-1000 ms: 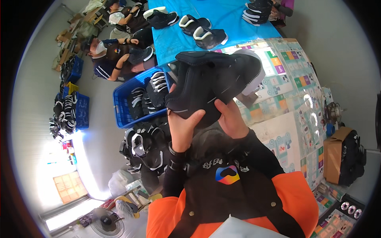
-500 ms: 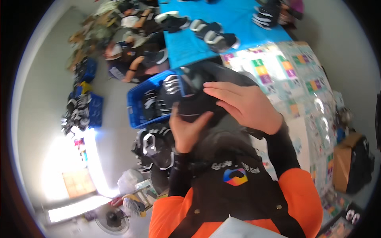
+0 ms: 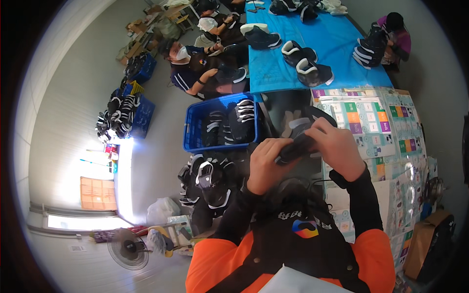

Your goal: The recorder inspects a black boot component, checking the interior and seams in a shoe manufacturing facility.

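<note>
A black shoe [image 3: 296, 145], partly blurred, is held in front of my chest. My left hand [image 3: 267, 165] grips its near left end, fingers curled over the top. My right hand [image 3: 337, 146] has its bent fingers on the right side of the same shoe. Much of the shoe is hidden behind my fingers, and a greyish, blurred part shows beyond them. Just left of my hands stands a blue crate [image 3: 187, 132] with several black shoes [image 3: 215, 128] with white stripes in it.
Black-and-white shoes [image 3: 212, 180] are heaped below the crate. A blue-covered table [image 3: 273, 73] carries more shoes, and a surface with printed sheets [image 3: 386, 146] lies to my right. Co-workers [image 3: 195, 68] sit at far left; another person [image 3: 398, 41] is at far right. A fan [image 3: 129, 248] stands lower left.
My view has shifted, so the scene sits farther right and lower. The shoe has come closer to my body and turned; my right hand's outstretched fingers are now bent onto it.
</note>
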A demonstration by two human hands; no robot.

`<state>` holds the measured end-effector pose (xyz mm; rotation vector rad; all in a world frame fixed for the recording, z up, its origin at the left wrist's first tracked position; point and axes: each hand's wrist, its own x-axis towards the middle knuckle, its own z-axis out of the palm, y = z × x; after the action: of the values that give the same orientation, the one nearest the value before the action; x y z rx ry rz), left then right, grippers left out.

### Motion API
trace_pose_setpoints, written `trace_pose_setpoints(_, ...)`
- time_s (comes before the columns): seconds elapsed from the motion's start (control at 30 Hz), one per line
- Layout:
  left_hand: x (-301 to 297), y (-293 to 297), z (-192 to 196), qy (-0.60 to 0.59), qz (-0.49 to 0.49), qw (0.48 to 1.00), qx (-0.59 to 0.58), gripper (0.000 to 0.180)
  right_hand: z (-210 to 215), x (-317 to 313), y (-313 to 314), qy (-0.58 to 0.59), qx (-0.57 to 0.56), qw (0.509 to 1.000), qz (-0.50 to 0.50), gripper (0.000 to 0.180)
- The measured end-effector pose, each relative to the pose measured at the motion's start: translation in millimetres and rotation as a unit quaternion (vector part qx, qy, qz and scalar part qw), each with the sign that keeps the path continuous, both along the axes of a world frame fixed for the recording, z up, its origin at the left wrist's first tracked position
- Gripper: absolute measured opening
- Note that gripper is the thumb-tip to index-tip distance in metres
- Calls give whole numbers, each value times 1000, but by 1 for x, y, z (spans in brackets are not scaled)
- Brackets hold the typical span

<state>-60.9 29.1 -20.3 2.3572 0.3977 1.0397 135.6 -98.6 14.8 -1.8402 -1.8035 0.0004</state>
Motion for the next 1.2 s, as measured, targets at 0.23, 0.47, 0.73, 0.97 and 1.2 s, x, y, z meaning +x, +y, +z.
trace_pose_setpoints(0.23,12,5,3,-17,120,981,151,52,-9,-38,19,235,261,932,-92,48)
trace_pose_setpoints(0.47,39,-5,10,40,111,950,291,39,-38,-36,35,672,117,731,18,54)
trace_pose_setpoints(0.73,-23,30,47,-110,-243,952,-146,69,-45,-11,14,598,79,796,-47,81)
trace_pose_setpoints(0.97,-38,52,82,-266,-154,920,-243,82,-37,-22,-2,437,38,890,-121,89)
trace_pose_setpoints(1.2,1,16,74,63,-33,991,116,46,-5,-30,-18,298,-58,949,-78,86)
